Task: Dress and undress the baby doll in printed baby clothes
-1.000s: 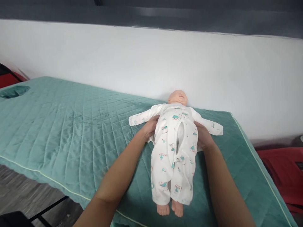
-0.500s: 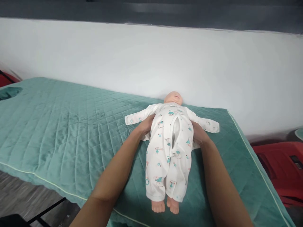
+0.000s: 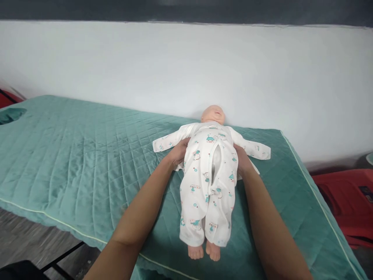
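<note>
A baby doll (image 3: 213, 113) lies on its back on a green quilted cover (image 3: 87, 155), its head near the wall and bare feet toward me. It wears a white printed long-sleeved top (image 3: 171, 142) with sleeves spread wide, and matching open-crotch baby pants (image 3: 195, 186) that reach high on the torso. My left hand (image 3: 180, 151) grips the pants at the side of the waist on the left. On the opposite side, my right hand (image 3: 241, 157) holds the pants likewise. Fingertips of both hands are partly hidden by the cloth and the doll's body.
Behind the bed stands a white wall (image 3: 131, 66) with a dark band along its top. A red plastic object (image 3: 344, 202) is beside the bed at right. The cover has a dark hole-like recess (image 3: 11, 115) at far left. Grey floor (image 3: 23, 233) shows at lower left.
My hands have shifted slightly along the doll's sides, and a flap of the top now shows beside my right wrist. The view has tilted a little; the doll's head shows more fully.
</note>
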Demonstrator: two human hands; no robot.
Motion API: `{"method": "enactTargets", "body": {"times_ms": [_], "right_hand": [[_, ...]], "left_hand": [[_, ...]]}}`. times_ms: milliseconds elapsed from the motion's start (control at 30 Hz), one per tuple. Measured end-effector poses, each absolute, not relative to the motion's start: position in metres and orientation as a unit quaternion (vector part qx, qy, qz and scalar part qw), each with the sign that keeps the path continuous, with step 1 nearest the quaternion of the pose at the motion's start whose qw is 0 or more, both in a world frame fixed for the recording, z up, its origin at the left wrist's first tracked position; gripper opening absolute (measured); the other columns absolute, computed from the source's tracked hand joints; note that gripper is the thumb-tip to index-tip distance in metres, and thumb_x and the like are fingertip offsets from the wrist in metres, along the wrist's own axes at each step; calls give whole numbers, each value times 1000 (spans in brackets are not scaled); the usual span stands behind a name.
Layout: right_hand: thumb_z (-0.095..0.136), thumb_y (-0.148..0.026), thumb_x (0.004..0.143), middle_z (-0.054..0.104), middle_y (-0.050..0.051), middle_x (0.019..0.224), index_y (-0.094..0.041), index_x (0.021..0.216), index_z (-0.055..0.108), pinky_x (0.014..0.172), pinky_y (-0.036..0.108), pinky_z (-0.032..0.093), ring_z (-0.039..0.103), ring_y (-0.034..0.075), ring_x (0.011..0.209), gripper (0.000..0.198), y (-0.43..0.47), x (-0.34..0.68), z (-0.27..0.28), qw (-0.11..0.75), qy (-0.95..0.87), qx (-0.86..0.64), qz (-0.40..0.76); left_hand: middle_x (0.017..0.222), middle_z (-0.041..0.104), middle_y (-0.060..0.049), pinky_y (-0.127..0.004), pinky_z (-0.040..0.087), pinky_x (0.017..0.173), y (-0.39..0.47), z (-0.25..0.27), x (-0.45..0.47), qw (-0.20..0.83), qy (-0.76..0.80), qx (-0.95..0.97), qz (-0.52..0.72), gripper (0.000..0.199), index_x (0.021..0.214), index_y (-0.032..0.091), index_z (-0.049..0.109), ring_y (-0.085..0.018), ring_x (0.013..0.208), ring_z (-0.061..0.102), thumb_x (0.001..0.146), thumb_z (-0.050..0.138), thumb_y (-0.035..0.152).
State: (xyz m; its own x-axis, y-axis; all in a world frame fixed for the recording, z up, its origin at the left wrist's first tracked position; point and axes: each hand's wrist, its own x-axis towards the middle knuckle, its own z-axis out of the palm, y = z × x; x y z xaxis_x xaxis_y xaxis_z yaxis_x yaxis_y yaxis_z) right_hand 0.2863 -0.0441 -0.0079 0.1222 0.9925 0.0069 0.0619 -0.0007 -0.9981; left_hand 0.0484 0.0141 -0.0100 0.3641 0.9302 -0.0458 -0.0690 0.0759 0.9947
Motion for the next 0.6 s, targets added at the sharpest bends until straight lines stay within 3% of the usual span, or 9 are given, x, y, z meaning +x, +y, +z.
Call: {"method": "enactTargets", "body": {"times_ms": [133,267,400,600], "right_hand": [[74,-42,72,76,5,104,-22,95,75,94,38,51,67,28,102,31,-47,284,-3,508,-528,-531,425],[73,-47,73,76,7,106,-20,97,76,98,39,50,66,30,105,37,-47,282,1,499,-540,-547,400],[71,-50,73,76,8,109,-21,99,76,100,45,49,63,35,113,40,-48,281,3,496,-541,-576,361],[67,-43,75,74,9,118,-21,97,77,101,51,48,61,40,115,32,-52,279,9,462,-566,-614,298]], "left_hand": [[91,76,-7,-39,54,87,9,-7,48,625,399,538,400,38,100,14,71,-25,93,69,73,71,40],[83,75,-9,-41,55,82,3,-2,55,660,402,490,403,41,98,10,70,-27,87,69,82,60,46],[73,73,-5,-39,55,79,2,-3,60,694,415,403,429,34,91,12,70,-27,86,69,79,64,44],[78,76,-6,-45,55,88,1,0,59,725,411,372,409,34,94,16,72,-31,94,70,78,68,46]]}}
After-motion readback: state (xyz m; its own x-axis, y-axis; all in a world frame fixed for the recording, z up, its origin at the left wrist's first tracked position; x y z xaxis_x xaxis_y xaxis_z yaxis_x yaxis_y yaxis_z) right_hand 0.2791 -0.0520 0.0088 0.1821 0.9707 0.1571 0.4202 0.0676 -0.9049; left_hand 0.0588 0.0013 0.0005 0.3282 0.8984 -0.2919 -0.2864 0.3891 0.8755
